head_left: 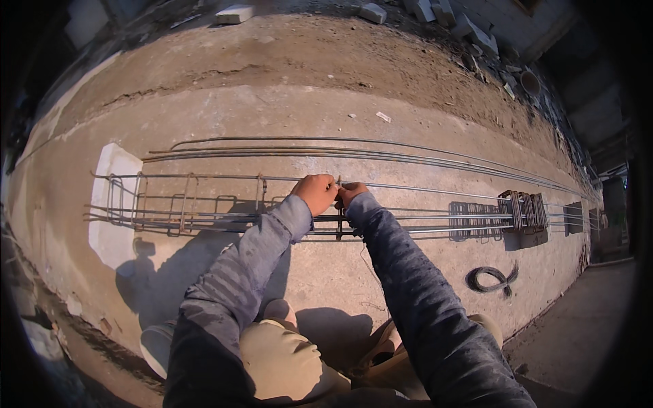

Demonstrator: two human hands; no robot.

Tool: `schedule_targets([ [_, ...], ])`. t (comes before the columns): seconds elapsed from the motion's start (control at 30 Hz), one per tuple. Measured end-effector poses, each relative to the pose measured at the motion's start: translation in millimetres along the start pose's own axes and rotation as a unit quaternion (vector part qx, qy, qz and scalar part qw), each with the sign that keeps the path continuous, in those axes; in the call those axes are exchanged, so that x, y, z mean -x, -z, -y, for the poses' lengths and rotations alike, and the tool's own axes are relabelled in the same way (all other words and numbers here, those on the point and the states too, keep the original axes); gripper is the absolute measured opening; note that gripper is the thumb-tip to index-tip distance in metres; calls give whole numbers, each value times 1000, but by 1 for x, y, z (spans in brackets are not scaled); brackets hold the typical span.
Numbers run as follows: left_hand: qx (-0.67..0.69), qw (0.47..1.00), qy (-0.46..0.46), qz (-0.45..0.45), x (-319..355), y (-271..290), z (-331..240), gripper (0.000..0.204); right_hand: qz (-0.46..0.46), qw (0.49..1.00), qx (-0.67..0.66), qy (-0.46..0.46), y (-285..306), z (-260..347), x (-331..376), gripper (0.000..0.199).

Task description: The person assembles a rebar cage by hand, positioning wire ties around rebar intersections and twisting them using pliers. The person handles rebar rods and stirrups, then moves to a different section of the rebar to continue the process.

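My left hand (pixel 316 194) is closed at the top bar of a long steel rebar cage (pixel 224 178), its fingers curled. Right beside it, my right hand (pixel 349 194) pinches at the same spot, fingertips nearly meeting the left ones. What the fingers hold is too small to make out. Just below them, an upright stirrup (pixel 339 226) crosses the lower bars. A thin wire (pixel 368 262) hangs down beside my right forearm. More stirrups (pixel 183 204) stand spaced along the cage's left part. Bunched stirrups (pixel 522 212) sit on the bars to the right.
Loose rebars (pixel 286 151) lie beyond the cage. A white block (pixel 112 238) is under its left end. At the right, a coil of dark wire (pixel 491 279) rests on the concrete slab (pixel 422 306). Broken blocks (pixel 235 14) and rubble lie at the far side.
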State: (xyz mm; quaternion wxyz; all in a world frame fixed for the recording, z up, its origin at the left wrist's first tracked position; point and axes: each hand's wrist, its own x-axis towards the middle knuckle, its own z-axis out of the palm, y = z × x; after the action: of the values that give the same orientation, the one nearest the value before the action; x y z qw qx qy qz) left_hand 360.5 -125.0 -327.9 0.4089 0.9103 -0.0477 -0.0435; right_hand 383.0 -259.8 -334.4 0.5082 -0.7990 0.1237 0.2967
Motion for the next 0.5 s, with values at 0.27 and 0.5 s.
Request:
schedule_targets([
  [0.27,-106,991,-63,43,5,4,12,24,15,999,-39,7,1,-5,-4,31],
  [0.5,-201,976,-42,68,10,6,13,18,26,998,-63,14,0,-9,-7,25],
])
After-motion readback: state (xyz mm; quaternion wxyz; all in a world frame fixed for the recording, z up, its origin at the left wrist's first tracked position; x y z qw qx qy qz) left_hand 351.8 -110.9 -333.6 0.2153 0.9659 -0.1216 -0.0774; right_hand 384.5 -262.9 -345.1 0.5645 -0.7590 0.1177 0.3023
